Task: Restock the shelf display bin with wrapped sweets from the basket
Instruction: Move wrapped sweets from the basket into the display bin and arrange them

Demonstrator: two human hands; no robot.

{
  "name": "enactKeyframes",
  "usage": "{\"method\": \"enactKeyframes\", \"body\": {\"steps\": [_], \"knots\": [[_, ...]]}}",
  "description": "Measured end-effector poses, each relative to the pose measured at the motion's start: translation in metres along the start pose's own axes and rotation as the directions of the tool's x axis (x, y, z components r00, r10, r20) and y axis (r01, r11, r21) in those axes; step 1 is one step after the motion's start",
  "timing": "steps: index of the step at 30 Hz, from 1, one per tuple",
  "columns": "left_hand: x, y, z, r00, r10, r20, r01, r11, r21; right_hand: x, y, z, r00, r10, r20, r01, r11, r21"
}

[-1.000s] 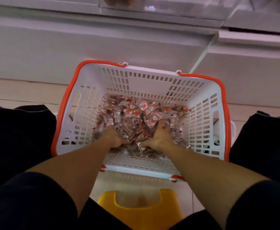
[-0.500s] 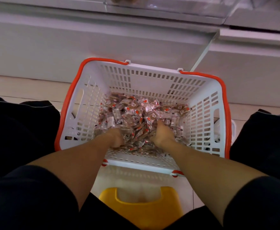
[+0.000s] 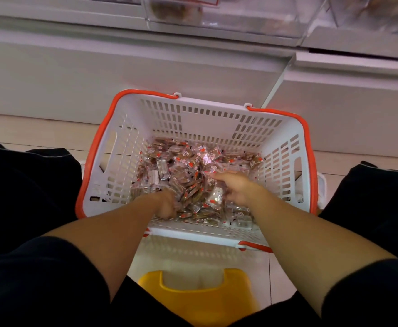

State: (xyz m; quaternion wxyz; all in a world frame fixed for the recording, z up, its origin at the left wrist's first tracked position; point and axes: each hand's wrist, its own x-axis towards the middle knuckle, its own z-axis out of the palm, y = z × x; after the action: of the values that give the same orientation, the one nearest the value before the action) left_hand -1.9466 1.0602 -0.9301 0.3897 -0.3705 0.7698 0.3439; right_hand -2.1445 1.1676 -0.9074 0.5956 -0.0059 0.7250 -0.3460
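A white basket [image 3: 207, 112] with an orange rim stands on the floor between my knees. Its bottom is covered by a heap of wrapped sweets [image 3: 188, 161] in clear wrappers with red and brown print. My left hand [image 3: 166, 204] is buried in the near left of the heap, fingers curled around sweets. My right hand [image 3: 236, 187] lies on the heap's near right, fingers closed over a bunch of sweets between both hands. A clear display bin [image 3: 221, 13] with brown sweets inside sits on the shelf above.
A white shelf base [image 3: 122, 74] runs across behind the basket. A second clear bin [image 3: 370, 13] is at the top right. A yellow stool [image 3: 198, 298] shows below between my legs. Tiled floor lies on either side.
Both hands have drawn together and gathered sweets toward the basket's near side; the right hand has lifted slightly onto the heap. The view has tilted up, showing more of the shelf bins.
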Motion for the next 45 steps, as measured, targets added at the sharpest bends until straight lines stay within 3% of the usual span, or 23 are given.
{"method": "enactKeyframes", "body": {"steps": [2,4,6,8,12,15,17,20,24,29,34,38,40,42,45], "knots": [[-0.001,0.0,-0.005,0.999,-0.034,-0.027,0.029,0.985,-0.168,-0.002,-0.005,-0.006,0.999,0.007,0.04,-0.008,0.999,0.033],[-0.003,0.004,-0.014,0.998,-0.06,-0.007,0.053,0.924,-0.378,-0.003,-0.007,-0.011,0.996,-0.046,-0.076,0.038,0.994,-0.103],[-0.009,0.01,-0.025,0.997,-0.07,0.039,0.08,0.8,-0.595,-0.003,-0.007,-0.014,0.969,-0.129,-0.21,0.066,0.957,-0.284],[-0.017,0.017,-0.037,0.997,-0.036,0.064,0.072,0.625,-0.778,-0.002,-0.01,-0.015,0.961,-0.151,-0.23,0.097,0.967,-0.234],[-0.029,0.026,-0.054,0.993,0.087,0.085,0.047,0.369,-0.928,-0.017,-0.024,-0.016,0.993,-0.116,-0.03,0.119,0.989,0.09],[-0.032,0.028,-0.063,0.994,0.107,-0.021,-0.044,0.216,-0.975,-0.028,-0.037,-0.016,0.969,-0.138,0.207,0.068,0.948,0.311],[-0.035,0.031,-0.068,0.99,0.117,-0.08,-0.098,0.152,-0.984,-0.035,-0.044,-0.014,0.94,-0.163,0.3,0.046,0.931,0.361],[-0.042,0.039,-0.077,0.967,0.224,-0.118,-0.154,0.147,-0.977,-0.045,-0.051,-0.009,0.906,-0.218,0.364,0.088,0.936,0.341],[-0.054,0.051,-0.08,0.947,0.302,-0.112,-0.209,0.31,-0.928,-0.055,-0.056,-0.007,0.888,-0.292,0.355,0.139,0.907,0.399],[-0.065,0.061,-0.08,0.928,0.361,-0.091,-0.197,0.268,-0.943,-0.064,-0.058,-0.004,0.886,-0.328,0.329,0.154,0.876,0.457],[-0.08,0.065,-0.09,0.894,0.447,-0.031,-0.102,0.136,-0.985,-0.075,-0.072,-0.004,0.868,-0.33,0.371,0.288,0.943,0.165],[-0.099,0.062,-0.105,0.894,0.447,-0.025,-0.075,0.094,-0.993,-0.099,-0.107,-0.033,0.858,-0.446,0.255,0.442,0.894,0.074],[-0.111,0.065,-0.118,0.893,0.447,-0.048,-0.107,0.107,-0.988,-0.121,-0.13,-0.048,0.821,-0.498,0.279,0.531,0.846,-0.053],[-0.128,0.071,-0.142,0.865,0.498,-0.057,-0.14,0.13,-0.982,-0.149,-0.156,-0.051,0.77,-0.496,0.403,0.607,0.763,-0.221],[-0.169,0.081,-0.192,0.76,0.649,-0.015,-0.208,0.221,-0.953,-0.191,-0.196,-0.04,0.679,-0.558,0.478,0.733,0.544,-0.408]]}}
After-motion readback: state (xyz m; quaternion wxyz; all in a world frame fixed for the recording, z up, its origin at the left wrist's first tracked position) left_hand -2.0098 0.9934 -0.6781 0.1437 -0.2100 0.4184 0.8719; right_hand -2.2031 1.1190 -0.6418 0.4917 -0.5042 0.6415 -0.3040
